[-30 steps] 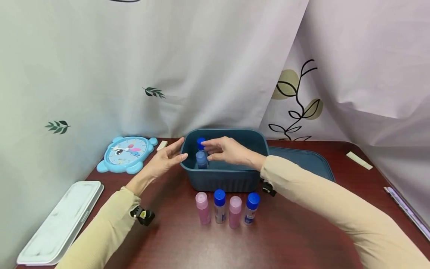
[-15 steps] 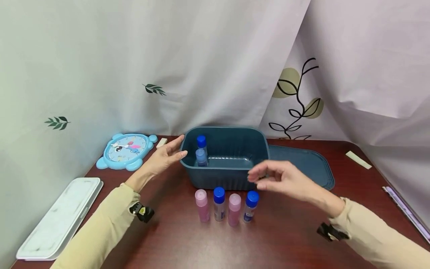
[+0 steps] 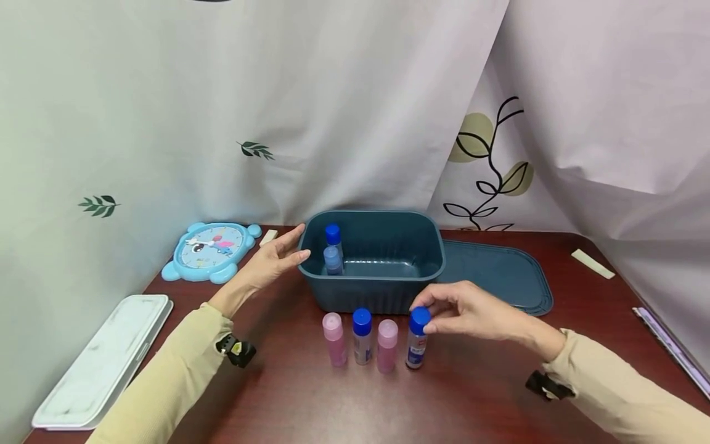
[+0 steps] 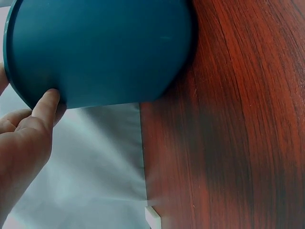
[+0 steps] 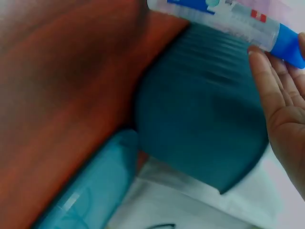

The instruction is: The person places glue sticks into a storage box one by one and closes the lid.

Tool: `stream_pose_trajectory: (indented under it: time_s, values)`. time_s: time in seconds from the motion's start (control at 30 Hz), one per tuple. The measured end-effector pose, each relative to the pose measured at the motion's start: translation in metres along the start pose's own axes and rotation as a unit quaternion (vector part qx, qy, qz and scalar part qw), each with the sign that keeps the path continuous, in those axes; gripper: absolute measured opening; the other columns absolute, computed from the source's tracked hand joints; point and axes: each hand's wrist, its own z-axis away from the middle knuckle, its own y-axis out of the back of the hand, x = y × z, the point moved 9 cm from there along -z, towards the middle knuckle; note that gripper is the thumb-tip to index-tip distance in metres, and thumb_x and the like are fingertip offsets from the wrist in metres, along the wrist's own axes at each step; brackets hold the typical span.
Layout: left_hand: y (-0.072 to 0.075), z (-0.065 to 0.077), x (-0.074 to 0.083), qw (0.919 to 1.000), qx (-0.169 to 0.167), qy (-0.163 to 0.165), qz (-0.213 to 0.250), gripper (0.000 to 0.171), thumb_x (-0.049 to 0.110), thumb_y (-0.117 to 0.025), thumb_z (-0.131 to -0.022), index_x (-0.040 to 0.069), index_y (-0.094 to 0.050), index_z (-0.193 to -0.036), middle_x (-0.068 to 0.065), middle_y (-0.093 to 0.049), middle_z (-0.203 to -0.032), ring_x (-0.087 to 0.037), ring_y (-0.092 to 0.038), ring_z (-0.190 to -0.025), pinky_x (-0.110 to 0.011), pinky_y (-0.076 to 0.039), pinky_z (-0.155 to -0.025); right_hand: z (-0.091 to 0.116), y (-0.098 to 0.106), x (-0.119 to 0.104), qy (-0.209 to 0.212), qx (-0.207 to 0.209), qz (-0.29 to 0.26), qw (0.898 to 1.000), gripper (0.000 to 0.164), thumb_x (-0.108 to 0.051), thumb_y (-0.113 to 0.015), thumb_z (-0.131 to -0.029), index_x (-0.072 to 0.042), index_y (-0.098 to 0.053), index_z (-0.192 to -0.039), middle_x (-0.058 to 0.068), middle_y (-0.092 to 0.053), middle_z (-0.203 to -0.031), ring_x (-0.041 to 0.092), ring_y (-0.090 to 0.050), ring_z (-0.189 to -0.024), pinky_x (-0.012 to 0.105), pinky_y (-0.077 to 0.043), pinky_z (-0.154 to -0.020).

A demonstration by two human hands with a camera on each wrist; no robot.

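Observation:
My right hand (image 3: 471, 311) pinches the blue cap of a small clear bottle (image 3: 416, 348), at the right end of a row. The right wrist view shows that clear bottle (image 5: 228, 21) with a blue and red label, its cap between thumb and fingers. Beside it stand a pink bottle (image 3: 387, 354), another blue-capped bottle (image 3: 362, 345) and a second pink bottle (image 3: 335, 345). My left hand (image 3: 272, 262) rests with spread fingers against the left end of a dark teal box (image 3: 371, 296). Inside the box's left end are a blue-capped bottle (image 3: 333, 235) and a bluish bottle (image 3: 333, 262).
A flat teal lid (image 3: 493, 274) lies behind and right of the box. On the left are a light blue toy clock (image 3: 208, 253) and a long white case (image 3: 102, 364). A curtain (image 3: 355, 123) hangs behind the table (image 3: 310, 407).
My right hand has left the inside of the box, come right and toward me, and taken the rightmost bottle by its cap. The left hand stays at the box.

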Motion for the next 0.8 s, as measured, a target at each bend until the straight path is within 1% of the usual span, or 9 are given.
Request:
stream_pose_trajectory:
  time_s: [0.1, 0.17, 0.23, 0.33, 0.4, 0.47, 0.57, 0.67, 0.8]
  values:
    - [0.000, 0.000, 0.000, 1.0000, -0.001, -0.001, -0.002, 0.070, 0.019, -0.055, -0.096, 0.006, -0.014, -0.151, -0.013, -0.015, -0.157, -0.035, -0.024, -0.140, -0.042, -0.031, -0.106, -0.002, 0.024, -0.018, 0.008, 0.033, 0.017, 0.999, 0.022, -0.005, -0.064, -0.088, -0.006, -0.061, -0.110, 0.006, -0.067, -0.098, 0.015, -0.067, -0.083, 0.031, -0.057, -0.073]
    - [0.000, -0.001, 0.000, 1.0000, -0.001, -0.003, -0.002, 0.070, 0.019, -0.054, -0.096, 0.006, -0.014, -0.151, -0.013, -0.015, -0.157, -0.035, -0.023, -0.141, -0.041, -0.031, -0.105, -0.005, 0.044, -0.033, 0.017, 0.066, 0.032, 0.997, 0.024, -0.002, -0.064, -0.087, -0.007, -0.061, -0.110, 0.003, -0.068, -0.098, 0.016, -0.067, -0.080, 0.032, -0.058, -0.069]
    - [0.001, -0.001, 0.000, 1.0000, -0.001, -0.005, -0.002, 0.070, 0.019, -0.054, -0.096, 0.006, -0.014, -0.151, -0.013, -0.015, -0.157, -0.035, -0.023, -0.141, -0.041, -0.031, -0.106, -0.011, 0.064, -0.048, 0.027, 0.104, 0.041, 0.993, 0.024, 0.000, -0.063, -0.087, -0.005, -0.061, -0.111, -0.001, -0.069, -0.100, 0.017, -0.066, -0.078, 0.032, -0.058, -0.067]
    - [0.001, -0.001, 0.000, 1.0000, -0.004, -0.006, -0.002, 0.070, 0.019, -0.054, -0.096, 0.006, -0.013, -0.151, -0.013, -0.014, -0.157, -0.035, -0.022, -0.141, -0.041, -0.031, -0.106, -0.024, 0.089, -0.059, 0.027, 0.166, 0.021, 0.985, 0.025, -0.001, -0.062, -0.089, 0.002, -0.059, -0.113, 0.001, -0.069, -0.102, 0.017, -0.067, -0.081, 0.033, -0.058, -0.069]
    - [0.000, 0.000, 0.000, 1.0000, -0.006, -0.007, -0.003, 0.070, 0.020, -0.055, -0.096, 0.006, -0.013, -0.151, -0.013, -0.014, -0.157, -0.035, -0.022, -0.141, -0.041, -0.030, -0.106, -0.037, 0.099, -0.057, 0.020, 0.207, 0.003, 0.978, 0.026, -0.004, -0.060, -0.090, 0.005, -0.057, -0.115, 0.005, -0.068, -0.104, 0.016, -0.067, -0.085, 0.033, -0.058, -0.072]
    - [0.001, 0.000, 0.001, 0.9999, -0.005, -0.008, -0.004, 0.070, 0.019, -0.055, -0.096, 0.006, -0.013, -0.151, -0.013, -0.014, -0.157, -0.035, -0.023, -0.141, -0.042, -0.031, -0.105, -0.055, 0.102, -0.049, 0.004, 0.237, -0.009, 0.971, 0.029, -0.007, -0.060, -0.091, 0.005, -0.056, -0.117, 0.011, -0.067, -0.104, 0.017, -0.067, -0.088, 0.032, -0.057, -0.074]
    - [0.002, 0.001, 0.001, 1.0000, -0.002, -0.006, -0.001, 0.070, 0.019, -0.054, -0.096, 0.006, -0.013, -0.151, -0.013, -0.015, -0.157, -0.035, -0.023, -0.141, -0.042, -0.032, -0.105, -0.085, 0.095, -0.028, -0.027, 0.255, 0.006, 0.967, 0.030, -0.009, -0.061, -0.091, 0.004, -0.057, -0.117, 0.018, -0.065, -0.108, 0.019, -0.066, -0.092, 0.030, -0.057, -0.076]
    - [0.002, 0.002, 0.000, 1.0000, -0.002, -0.004, -0.001, 0.070, 0.019, -0.054, -0.096, 0.006, -0.013, -0.151, -0.014, -0.015, -0.157, -0.036, -0.023, -0.141, -0.042, -0.032, -0.105, -0.112, 0.083, -0.004, -0.065, 0.249, 0.050, 0.965, 0.028, -0.010, -0.063, -0.090, 0.001, -0.060, -0.115, 0.018, -0.065, -0.108, 0.023, -0.066, -0.094, 0.030, -0.057, -0.076]
    - [0.000, 0.002, 0.001, 1.0000, -0.003, -0.007, -0.003, 0.069, 0.019, -0.054, -0.096, 0.005, -0.014, -0.151, -0.014, -0.015, -0.157, -0.037, -0.023, -0.140, -0.042, -0.032, -0.105, -0.131, 0.067, 0.022, -0.118, 0.233, 0.109, 0.959, 0.028, -0.013, -0.065, -0.089, -0.002, -0.062, -0.114, 0.015, -0.068, -0.106, 0.023, -0.067, -0.093, 0.031, -0.057, -0.077]
